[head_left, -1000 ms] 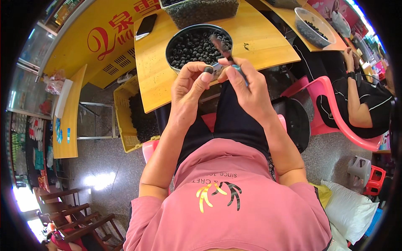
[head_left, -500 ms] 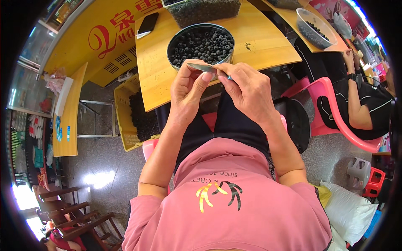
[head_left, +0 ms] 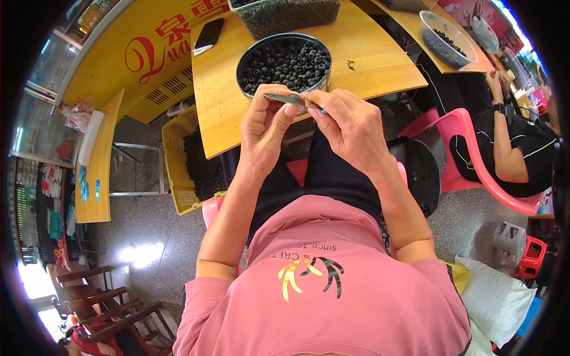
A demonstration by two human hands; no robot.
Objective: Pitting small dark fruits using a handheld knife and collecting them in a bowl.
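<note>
Both hands meet just over the near edge of a round bowl [head_left: 238,72] filled with small dark round pieces [head_left: 285,62], many showing ring-like tops. My right hand [head_left: 351,126] is closed around the handle of a small knife [head_left: 281,98]. Its blade points left, across the fingertips of my left hand [head_left: 265,135]. That hand is pinched, thumb near the blade; whatever sits between its fingers is hidden behind the knife and too small to name.
Beyond the bowl on the yellow table [head_left: 374,74] stands a clear tub [head_left: 291,25] of similar dark pieces. A phone [head_left: 209,32] lies at left. Below is a yellow crate [head_left: 176,160] of dark pieces. At right, a person [head_left: 509,142] sits on a pink chair [head_left: 475,145] near another bowl [head_left: 439,50].
The knife blade has shifted and tilted slightly against the left fingertips. Both hands stay in almost the same place.
</note>
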